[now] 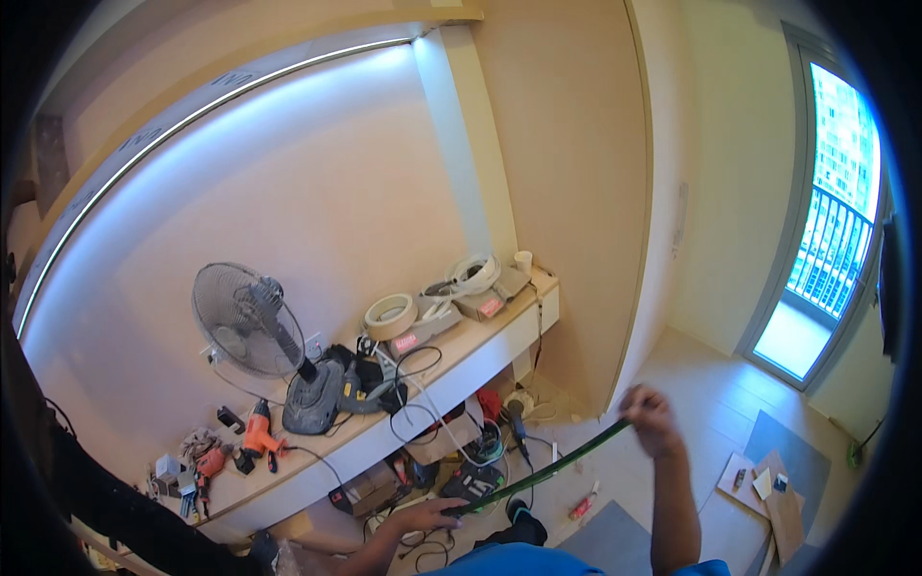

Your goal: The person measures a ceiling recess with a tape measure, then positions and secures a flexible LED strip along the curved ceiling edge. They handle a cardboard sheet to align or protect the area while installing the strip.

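Observation:
A long, narrow dark green strip (549,470) stretches between my two hands, slanting up to the right. My left hand (427,516) grips its lower end close to my body. Raised at the right, my right hand (653,424) is closed around the upper end. The strip bows slightly and hangs above the floor. What it is made of I cannot make out.
Along the wall, a shelf (519,331) bears a grey fan (252,322), an orange cordless drill (259,432) and tape rolls (391,315). Cables and tools crowd the floor beneath it. Wooden boards (786,518) lie at the right, near a glass door (816,230).

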`<act>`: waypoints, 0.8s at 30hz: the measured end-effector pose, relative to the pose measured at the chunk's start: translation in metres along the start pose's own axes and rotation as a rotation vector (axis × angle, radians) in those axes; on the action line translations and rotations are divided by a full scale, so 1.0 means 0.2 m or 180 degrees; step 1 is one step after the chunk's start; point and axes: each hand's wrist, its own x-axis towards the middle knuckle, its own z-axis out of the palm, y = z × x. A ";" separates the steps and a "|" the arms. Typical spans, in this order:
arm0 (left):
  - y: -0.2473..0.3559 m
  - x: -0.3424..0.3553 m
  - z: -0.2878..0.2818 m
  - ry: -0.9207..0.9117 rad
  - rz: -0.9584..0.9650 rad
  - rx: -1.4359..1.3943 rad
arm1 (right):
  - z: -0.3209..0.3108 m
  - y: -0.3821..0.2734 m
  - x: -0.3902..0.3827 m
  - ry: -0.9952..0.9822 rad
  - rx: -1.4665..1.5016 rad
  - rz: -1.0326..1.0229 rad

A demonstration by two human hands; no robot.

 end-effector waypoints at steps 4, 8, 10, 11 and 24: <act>-0.32 0.35 -0.40 -0.0013 -0.0205 -0.0240 | -0.34 -0.31 0.43 0.0721 -0.0058 -0.0692; -0.12 0.50 -0.73 0.0033 -0.0333 -0.0047 | -0.64 -0.38 0.74 0.0878 -0.0135 -0.1096; -0.11 0.56 -0.85 0.0319 -0.0183 0.0452 | -0.64 -0.31 0.87 0.1067 -0.0119 -0.0980; -0.12 0.59 -0.88 0.0440 0.0073 0.0593 | -0.62 -0.27 0.93 0.1186 -0.0020 -0.0854; 0.07 0.14 -1.17 0.3395 -0.0533 0.1115 | -0.33 0.17 2.30 0.0262 -0.0507 -0.0424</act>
